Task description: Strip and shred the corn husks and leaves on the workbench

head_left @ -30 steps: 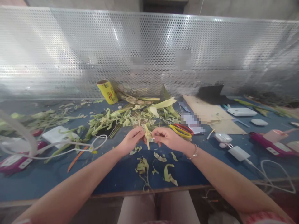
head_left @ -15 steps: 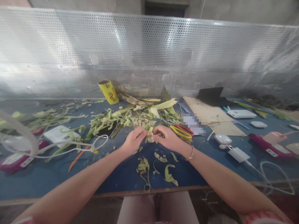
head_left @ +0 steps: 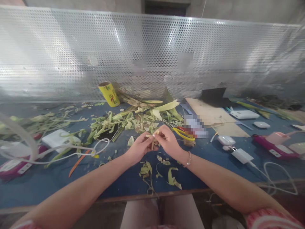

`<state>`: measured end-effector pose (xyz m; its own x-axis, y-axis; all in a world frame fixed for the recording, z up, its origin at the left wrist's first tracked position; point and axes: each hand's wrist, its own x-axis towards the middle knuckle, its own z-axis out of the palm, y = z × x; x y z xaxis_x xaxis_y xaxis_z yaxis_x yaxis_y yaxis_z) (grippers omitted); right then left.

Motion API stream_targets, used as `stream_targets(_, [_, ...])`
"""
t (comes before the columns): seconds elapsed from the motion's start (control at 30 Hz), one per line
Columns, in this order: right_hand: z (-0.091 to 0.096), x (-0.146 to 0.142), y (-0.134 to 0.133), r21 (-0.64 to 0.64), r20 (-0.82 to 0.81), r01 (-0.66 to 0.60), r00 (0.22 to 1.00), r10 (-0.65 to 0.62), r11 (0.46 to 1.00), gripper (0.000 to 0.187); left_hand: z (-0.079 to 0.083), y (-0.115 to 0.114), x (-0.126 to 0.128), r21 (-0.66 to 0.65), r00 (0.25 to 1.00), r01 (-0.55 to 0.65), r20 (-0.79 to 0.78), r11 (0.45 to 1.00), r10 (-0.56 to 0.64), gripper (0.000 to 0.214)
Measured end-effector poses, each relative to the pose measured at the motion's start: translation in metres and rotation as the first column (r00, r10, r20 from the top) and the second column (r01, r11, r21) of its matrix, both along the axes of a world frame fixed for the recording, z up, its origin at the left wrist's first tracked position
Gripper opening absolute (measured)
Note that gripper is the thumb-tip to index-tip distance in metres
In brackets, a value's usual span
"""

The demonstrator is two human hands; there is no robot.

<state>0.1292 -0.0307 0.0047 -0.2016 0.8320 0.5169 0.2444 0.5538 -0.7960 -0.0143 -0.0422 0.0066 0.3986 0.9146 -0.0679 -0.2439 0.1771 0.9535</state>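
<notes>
Both hands meet low over the near middle of the table, their fingertips pinched together. Between them is a small pale-green plant piece (head_left: 152,145), mostly hidden by the fingers. My left hand (head_left: 137,149) is closed on its left side, thumb and fingers pressed together. My right hand (head_left: 168,143) curls over it from the right, also pinching. Just beyond lies a heap of green stalks and leaf scraps (head_left: 128,121). Scissors with yellow and red handles (head_left: 184,134) rest right of my right hand. Loose leaf peelings (head_left: 173,178) lie nearer to me.
A yellow tube (head_left: 109,94) leans at the back before a perforated metal screen (head_left: 157,47). On the left are a white box (head_left: 57,140), cables and a purple power strip (head_left: 16,165). Cardboard (head_left: 209,111), a white charger (head_left: 242,156) and another purple strip (head_left: 274,146) lie right.
My hands have come closer together, and the fingers now overlap around the plant piece. My right hand has moved left. A pale leaf scrap now shows beside my left hand.
</notes>
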Motion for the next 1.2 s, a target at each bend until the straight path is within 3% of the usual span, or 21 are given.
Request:
stream_targets(0.07, [-0.002,-0.001,0.001,-0.073,-0.003,-0.039,0.999,0.039,0.997,0.014,0.000,0.000,0.000,-0.042,1.000,-0.009,0.012,0.999,0.009,0.031])
stream_targets(0.17, [-0.006,-0.003,0.001,-0.129,0.006,-0.077,0.997,0.078,0.989,0.014,0.000,0.001,-0.001,0.022,0.996,-0.079,-0.036,0.997,0.079,0.035])
stream_targets(0.4, [-0.004,-0.010,-0.006,-0.011,0.040,0.030,0.999,-0.030,0.999,0.016,-0.004,-0.001,0.002,0.335,0.931,-0.193,-0.236,0.922,0.280,0.034])
stream_targets(0.63, [0.000,-0.004,0.003,0.020,0.099,0.074,0.992,-0.076,0.997,0.017,-0.011,0.001,0.002,0.540,0.829,-0.101,-0.419,0.836,0.371,0.026])
stream_targets(0.77, [-0.007,-0.003,0.006,0.167,0.175,0.090,0.977,-0.119,0.982,0.017,-0.015,0.002,0.005,0.511,0.878,-0.139,-0.333,0.848,0.344,0.027])
stream_targets(0.97, [-0.015,-0.003,0.006,0.309,0.331,-0.018,0.939,-0.090,0.951,0.021,-0.013,-0.002,0.010,0.329,0.947,-0.198,-0.179,0.923,0.267,0.033])
stream_targets(1.07, [-0.012,-0.004,0.004,0.254,0.272,0.005,0.959,-0.077,0.967,0.022,-0.010,-0.002,0.011,0.278,0.957,-0.206,-0.144,0.938,0.253,0.035])
stream_targets(1.2, [-0.004,-0.009,0.002,0.084,0.068,0.092,0.993,-0.098,0.992,0.018,-0.013,0.001,0.011,0.337,0.940,-0.213,-0.186,0.917,0.286,0.033])
